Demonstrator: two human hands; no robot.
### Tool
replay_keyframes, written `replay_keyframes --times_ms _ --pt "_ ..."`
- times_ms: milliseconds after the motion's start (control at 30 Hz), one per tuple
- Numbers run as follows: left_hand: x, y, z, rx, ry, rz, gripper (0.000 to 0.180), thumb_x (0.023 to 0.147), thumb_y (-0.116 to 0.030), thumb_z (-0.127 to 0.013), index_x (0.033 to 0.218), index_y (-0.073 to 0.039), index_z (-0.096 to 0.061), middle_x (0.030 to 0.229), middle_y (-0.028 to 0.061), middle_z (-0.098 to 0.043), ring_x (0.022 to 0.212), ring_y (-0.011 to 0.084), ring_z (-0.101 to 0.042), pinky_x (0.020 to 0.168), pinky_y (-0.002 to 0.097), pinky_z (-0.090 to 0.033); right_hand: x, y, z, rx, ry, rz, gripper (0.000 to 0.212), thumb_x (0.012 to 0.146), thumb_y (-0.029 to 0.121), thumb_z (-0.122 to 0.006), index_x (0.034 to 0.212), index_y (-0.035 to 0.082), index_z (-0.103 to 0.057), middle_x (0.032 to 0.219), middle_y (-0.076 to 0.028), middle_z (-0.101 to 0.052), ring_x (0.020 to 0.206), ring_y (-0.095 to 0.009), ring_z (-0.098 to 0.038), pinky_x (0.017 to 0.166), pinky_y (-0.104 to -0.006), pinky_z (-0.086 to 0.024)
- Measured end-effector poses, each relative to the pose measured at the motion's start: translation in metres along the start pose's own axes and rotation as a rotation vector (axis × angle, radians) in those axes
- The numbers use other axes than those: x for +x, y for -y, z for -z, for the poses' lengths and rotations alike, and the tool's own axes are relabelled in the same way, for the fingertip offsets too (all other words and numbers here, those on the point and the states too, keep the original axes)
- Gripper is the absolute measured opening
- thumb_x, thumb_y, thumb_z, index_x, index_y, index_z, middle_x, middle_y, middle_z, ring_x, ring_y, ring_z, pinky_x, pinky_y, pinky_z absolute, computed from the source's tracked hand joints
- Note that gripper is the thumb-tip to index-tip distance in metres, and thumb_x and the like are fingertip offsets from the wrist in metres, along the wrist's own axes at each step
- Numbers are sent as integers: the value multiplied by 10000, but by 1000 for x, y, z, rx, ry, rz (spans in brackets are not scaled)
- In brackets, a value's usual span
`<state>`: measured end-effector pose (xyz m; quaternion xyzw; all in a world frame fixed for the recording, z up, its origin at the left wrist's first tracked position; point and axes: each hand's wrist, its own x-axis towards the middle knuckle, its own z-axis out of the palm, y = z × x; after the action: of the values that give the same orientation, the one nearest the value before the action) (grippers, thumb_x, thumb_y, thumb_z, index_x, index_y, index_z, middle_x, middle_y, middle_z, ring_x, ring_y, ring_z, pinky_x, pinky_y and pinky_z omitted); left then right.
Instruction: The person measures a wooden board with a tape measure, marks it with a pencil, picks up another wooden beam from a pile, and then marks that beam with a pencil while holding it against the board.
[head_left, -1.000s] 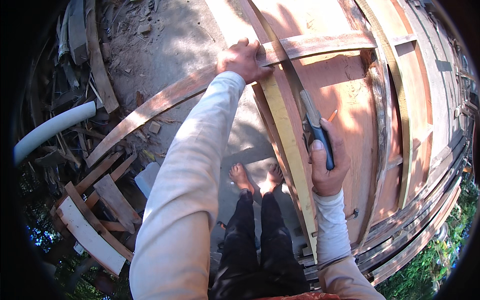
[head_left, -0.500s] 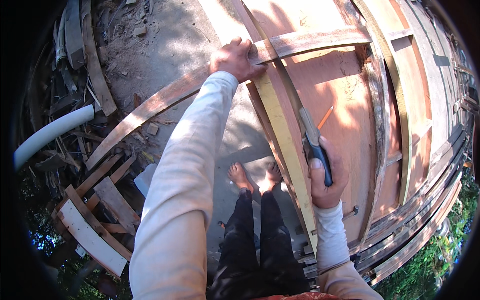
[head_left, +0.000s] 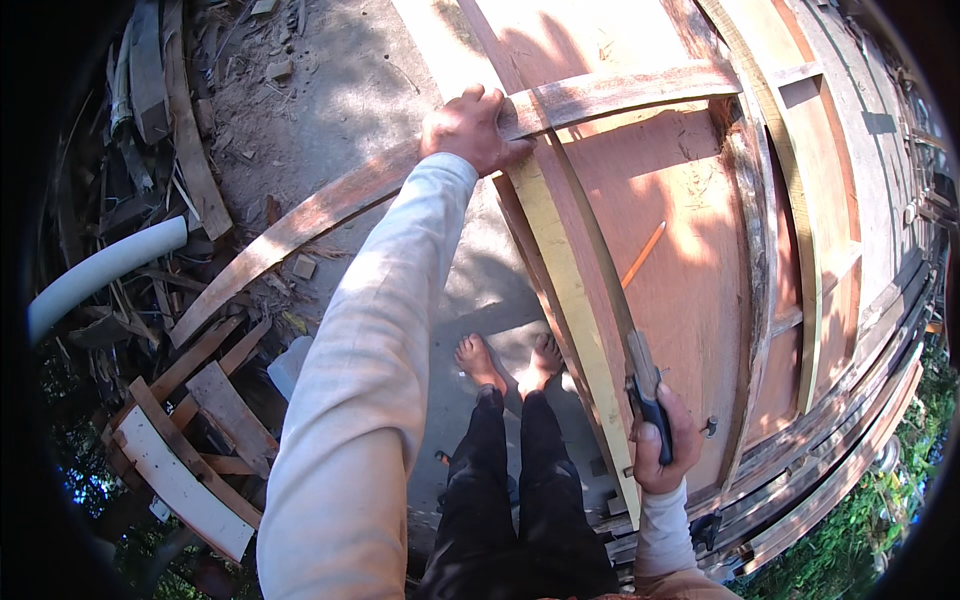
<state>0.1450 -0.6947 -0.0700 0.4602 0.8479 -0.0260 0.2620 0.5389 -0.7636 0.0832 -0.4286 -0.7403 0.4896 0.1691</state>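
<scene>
My left hand (head_left: pixel 472 130) is clamped over a long, weathered wooden plank (head_left: pixel 635 92), fingers over its far edge and thumb pointing right toward the blade. The plank lies across a yellowish wooden beam (head_left: pixel 553 235). At lower right, my right hand (head_left: pixel 668 440) grips the dark handle of a handsaw (head_left: pixel 597 235). The long, narrow blade slants up and left from the handle and crosses the plank just right of my left hand. How deep it sits in the wood I cannot tell. An orange pencil (head_left: pixel 643 255) lies on the panel right of the blade.
The beam belongs to a large wooden frame with plywood panels (head_left: pixel 690 320); a hammer (head_left: pixel 710 426) lies near its lower end. Scrap wood (head_left: pixel 235 410) and a pale pipe (head_left: pixel 110 270) are piled at left. My bare feet (head_left: pixel 508 362) stand on the concrete floor below.
My right hand has drawn the saw down toward me and slightly right, the blade sliding along across the plank. My left hand stays in nearly the same place on the plank.
</scene>
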Motion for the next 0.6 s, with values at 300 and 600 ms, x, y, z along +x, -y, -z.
replay_keyframes --times_ms 300,600 --pt "-10 -33 -12 24 -97 -58 751 754 -617 -720 1276 -102 -559 1266 90 -563 1162 259 -608 905 408 -551 98 6 -35 -68 -67 37 438 897 102 -621 1322 4 -582 987 -155 -723 792 -235 -706 751 -333 -552" --pt "-1 -19 -6 43 -117 -50 790 748 -641 -713 1311 -114 -542 1310 90 -556 1163 259 -617 888 416 -560 22 2 -12 -76 -48 -19 404 918 111 -574 1278 -73 -574 1020 -230 -711 868 -295 -725 795 -359 -563"
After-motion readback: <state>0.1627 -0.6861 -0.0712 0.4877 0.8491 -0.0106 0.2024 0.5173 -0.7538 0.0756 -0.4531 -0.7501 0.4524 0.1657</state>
